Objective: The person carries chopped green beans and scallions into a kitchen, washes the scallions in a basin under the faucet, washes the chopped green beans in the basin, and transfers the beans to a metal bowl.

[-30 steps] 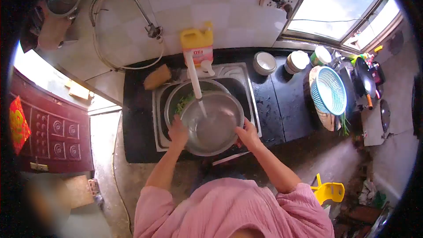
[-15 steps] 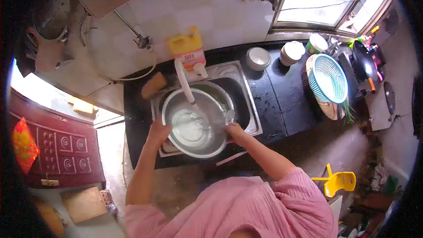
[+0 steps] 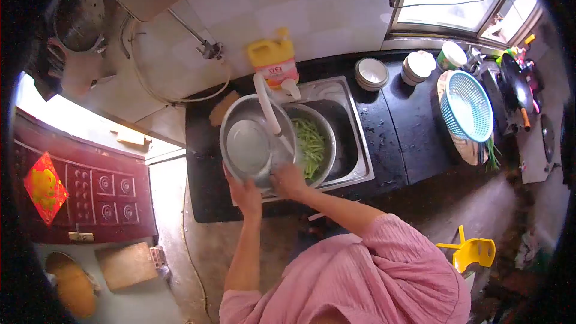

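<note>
A metal basin (image 3: 246,147) is held tilted over the left part of the sink (image 3: 354,117). My left hand (image 3: 245,197) grips its near rim, and my right hand (image 3: 288,181), slightly blurred, holds the rim's near right side. A white faucet (image 3: 267,105) reaches over the basin, with a stream of water at its mouth. Beside it in the sink, partly covered by the raised basin, sits a second metal basin (image 3: 329,162). Green pieces like cut green beans (image 3: 310,144) lie in that one.
A yellow jug (image 3: 273,63) stands behind the faucet, and a brown block (image 3: 223,110) lies left of the sink. To the right are stacked bowls (image 3: 372,74), more bowls (image 3: 418,67), a blue colander (image 3: 465,108) and a black wok (image 3: 516,81). A yellow chair (image 3: 474,254) stands behind at right.
Both hands have shifted the basin left and tilted it, uncovering the second basin with the green pieces. My right hand has moved from the basin's right side toward its near edge. The view has shifted.
</note>
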Available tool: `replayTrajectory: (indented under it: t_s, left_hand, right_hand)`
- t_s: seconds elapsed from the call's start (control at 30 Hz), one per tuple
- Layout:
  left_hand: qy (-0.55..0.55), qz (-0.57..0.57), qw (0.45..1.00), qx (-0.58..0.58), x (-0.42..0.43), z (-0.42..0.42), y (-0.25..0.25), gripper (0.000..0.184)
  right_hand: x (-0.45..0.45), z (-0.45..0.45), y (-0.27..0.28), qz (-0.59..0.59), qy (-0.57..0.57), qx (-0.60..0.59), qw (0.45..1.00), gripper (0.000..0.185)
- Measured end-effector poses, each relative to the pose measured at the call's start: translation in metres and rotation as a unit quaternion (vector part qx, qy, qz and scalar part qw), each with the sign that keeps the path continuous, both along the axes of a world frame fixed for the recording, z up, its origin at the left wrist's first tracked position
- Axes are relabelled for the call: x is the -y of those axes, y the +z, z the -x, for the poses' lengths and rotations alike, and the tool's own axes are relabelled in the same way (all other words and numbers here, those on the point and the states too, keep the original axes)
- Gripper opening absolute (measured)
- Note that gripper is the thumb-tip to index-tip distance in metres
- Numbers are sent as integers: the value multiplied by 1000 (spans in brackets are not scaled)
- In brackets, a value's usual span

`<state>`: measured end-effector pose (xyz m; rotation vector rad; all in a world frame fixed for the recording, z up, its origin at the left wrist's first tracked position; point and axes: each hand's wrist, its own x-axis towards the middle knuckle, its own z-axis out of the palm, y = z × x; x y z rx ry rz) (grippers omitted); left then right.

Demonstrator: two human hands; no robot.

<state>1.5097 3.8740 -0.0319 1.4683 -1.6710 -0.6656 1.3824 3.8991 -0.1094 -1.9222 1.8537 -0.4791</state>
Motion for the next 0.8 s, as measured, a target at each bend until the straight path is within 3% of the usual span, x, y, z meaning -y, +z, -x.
replayTrajectory:
  t_s: [0.07, 0.17, 0.27, 0.37, 0.4, 0.43, 0.53, 0.63, 0.77, 0.8]
  left_hand:
    - [20, -15, 999, 33, -4, 12, 3, 64]
    - [26, 22, 996, 77, 0, 18, -7, 66]
    - [-12, 29, 995, 93, 17, 11, -8, 67]
    - [-66, -24, 986, 153, 23, 16, 30, 66]
    - [-83, -44, 979, 182, 25, 19, 47, 65]
    - [-81, -80, 970, 214, 31, 19, 54, 65]
    - [-108, -99, 950, 276, 43, 19, 76, 57]
    - [-99, -269, 919, 271, 55, 29, 118, 50]
    - [-86, -347, 919, 167, 77, 8, 105, 53]
    - [-81, -282, 936, 196, 77, 3, 101, 54]
  right_hand:
    - [1, -23, -29, -44, 74, 288, 954, 38]
    - [-15, -22, 16, -65, 8, 372, 926, 39]
    - [-22, -4, 16, 43, 58, 470, 880, 41]
    - [-17, 45, -11, -45, 144, 218, 964, 42]
    - [-22, 63, -25, 11, 186, 46, 981, 44]
    - [-22, 77, -34, 67, 221, -130, 964, 47]
    - [2, 100, -20, -55, 81, -54, 994, 53]
    - [31, 101, -29, 60, 63, -27, 996, 56]
    - [62, 97, -8, -60, 62, 90, 992, 56]
    - [64, 98, -15, -58, 60, 108, 991, 55]
